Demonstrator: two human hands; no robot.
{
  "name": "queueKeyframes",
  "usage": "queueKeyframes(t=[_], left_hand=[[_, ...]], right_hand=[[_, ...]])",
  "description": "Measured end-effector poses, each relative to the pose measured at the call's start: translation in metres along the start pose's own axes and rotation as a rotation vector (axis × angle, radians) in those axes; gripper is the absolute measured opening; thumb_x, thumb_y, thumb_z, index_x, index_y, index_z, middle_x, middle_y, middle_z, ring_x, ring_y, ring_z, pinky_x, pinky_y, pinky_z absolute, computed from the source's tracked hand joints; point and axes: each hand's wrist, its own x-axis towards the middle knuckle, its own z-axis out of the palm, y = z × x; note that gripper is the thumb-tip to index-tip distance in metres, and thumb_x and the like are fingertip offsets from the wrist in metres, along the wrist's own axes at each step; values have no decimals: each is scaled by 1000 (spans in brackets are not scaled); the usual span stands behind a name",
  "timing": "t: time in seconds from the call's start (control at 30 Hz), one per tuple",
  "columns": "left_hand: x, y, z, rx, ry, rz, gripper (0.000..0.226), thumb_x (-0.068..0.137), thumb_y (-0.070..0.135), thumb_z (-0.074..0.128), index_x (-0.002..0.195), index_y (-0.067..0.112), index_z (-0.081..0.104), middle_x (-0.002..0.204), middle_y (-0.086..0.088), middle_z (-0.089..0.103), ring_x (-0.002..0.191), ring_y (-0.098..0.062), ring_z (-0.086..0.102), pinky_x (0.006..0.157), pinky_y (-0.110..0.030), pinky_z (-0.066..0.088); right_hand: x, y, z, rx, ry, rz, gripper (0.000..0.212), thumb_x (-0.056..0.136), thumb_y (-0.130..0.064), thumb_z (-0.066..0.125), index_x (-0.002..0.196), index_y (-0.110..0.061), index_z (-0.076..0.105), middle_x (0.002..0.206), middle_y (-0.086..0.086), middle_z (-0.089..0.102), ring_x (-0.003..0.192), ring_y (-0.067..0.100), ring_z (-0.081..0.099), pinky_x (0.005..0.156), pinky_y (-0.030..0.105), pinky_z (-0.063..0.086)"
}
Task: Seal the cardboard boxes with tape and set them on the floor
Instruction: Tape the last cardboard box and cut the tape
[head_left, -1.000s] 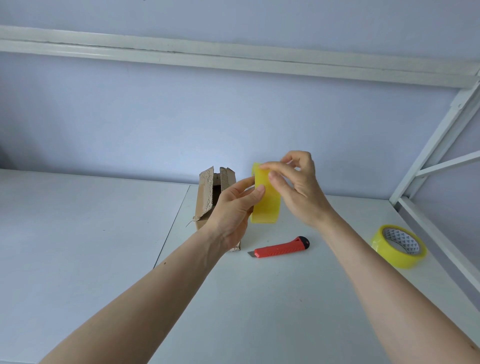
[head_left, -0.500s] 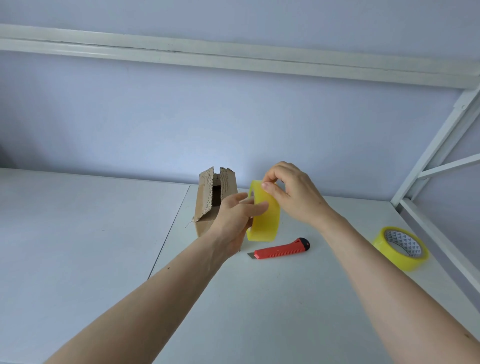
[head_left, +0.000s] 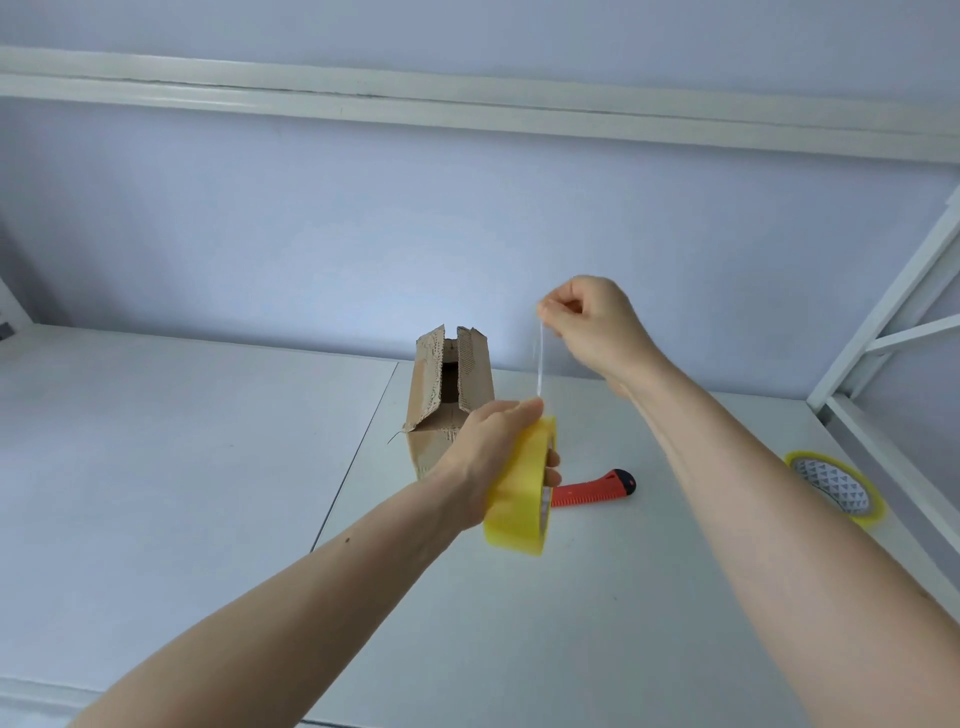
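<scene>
A small brown cardboard box (head_left: 435, 395) stands on the white table (head_left: 182, 467) near the wall, its top flaps ajar. In front of it my left hand (head_left: 493, 457) grips a yellow tape roll (head_left: 522, 493) held on edge above the table. My right hand (head_left: 592, 322) is raised above the roll and pinches the free end of a clear tape strip (head_left: 539, 358) that runs straight down to the roll. The box's lower right part is hidden behind my left hand.
A red utility knife (head_left: 592, 491) lies on the table just right of the roll. A second yellow tape roll (head_left: 836, 488) lies flat at the right, beside the white metal frame (head_left: 883, 322). A seam divides the two tabletops left of the box.
My right hand rose away from the roll, drawing out a strip of tape. My left hand moved lower with the roll and turned it on edge.
</scene>
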Motion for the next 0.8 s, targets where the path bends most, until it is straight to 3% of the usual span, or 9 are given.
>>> queueKeyframes(t=[0.13, 0.23, 0.37, 0.47, 0.5, 0.57, 0.63, 0.7, 0.8], left_hand=[[-9, -5, -7, -4, 23, 56, 46, 96, 11, 62, 130, 36, 46, 80, -14, 74, 69, -30, 72, 72, -40, 60], [-16, -20, -14, -15, 13, 10, 54, 90, 0, 61, 132, 29, 44, 86, -16, 74, 77, -33, 73, 86, -49, 59], [-27, -33, -25, -106, 45, -65, 49, 97, 19, 65, 136, 24, 35, 78, -22, 69, 70, -35, 70, 69, -45, 59], [-30, -31, -30, -87, 103, 16, 54, 95, 23, 69, 131, 41, 33, 87, -23, 68, 72, -40, 72, 67, -44, 58], [-31, -29, -32, -70, 120, 53, 58, 94, 23, 71, 131, 47, 32, 92, -23, 69, 74, -42, 73, 68, -45, 59], [-31, -23, -37, -72, 133, 80, 73, 92, 20, 73, 131, 61, 27, 90, -21, 71, 76, -44, 73, 68, -47, 60], [-29, -19, -41, -88, 133, 60, 86, 92, 17, 73, 136, 67, 18, 85, -19, 72, 74, -44, 73, 65, -46, 60], [-25, -18, -45, -112, 131, 23, 86, 92, 16, 73, 140, 62, 18, 86, -22, 71, 73, -44, 72, 64, -44, 59], [-17, -19, -47, -135, 139, -27, 86, 93, 18, 72, 148, 55, 16, 90, -22, 74, 75, -42, 73, 66, -43, 59]], right_hand=[[7, -2, 13, -130, -116, 4, 19, 102, -19, 49, 100, -4, 61, 85, -7, 59, 78, 11, 53, 67, 22, 40], [13, -4, 22, -168, -206, 43, 22, 103, -16, 45, 101, 0, 60, 87, -2, 64, 84, 20, 58, 69, 29, 43], [36, -17, 30, -16, -70, 47, 23, 98, -10, 48, 93, 7, 63, 74, -2, 62, 69, 19, 51, 68, 30, 40], [44, -1, 57, -110, -147, 75, 26, 94, -6, 42, 81, 12, 54, 73, 14, 55, 67, 16, 50, 66, 37, 45], [46, 8, 68, -144, -193, 97, 26, 94, -7, 40, 75, 8, 49, 71, 20, 50, 71, 15, 54, 65, 43, 47], [51, 21, 85, -163, -260, 133, 30, 97, -11, 38, 67, -4, 38, 66, 19, 40, 92, 29, 70, 59, 39, 38], [57, 26, 91, -141, -294, 152, 28, 100, -14, 36, 75, -5, 43, 75, 8, 53, 109, 40, 65, 67, 33, 41], [61, 23, 94, -154, -338, 160, 21, 101, -12, 34, 92, 1, 49, 96, 9, 70, 102, 29, 68, 85, 36, 50], [67, 24, 97, -271, -379, 109, 16, 98, -9, 34, 83, -13, 38, 94, 7, 74, 93, 20, 68, 86, 35, 51]])
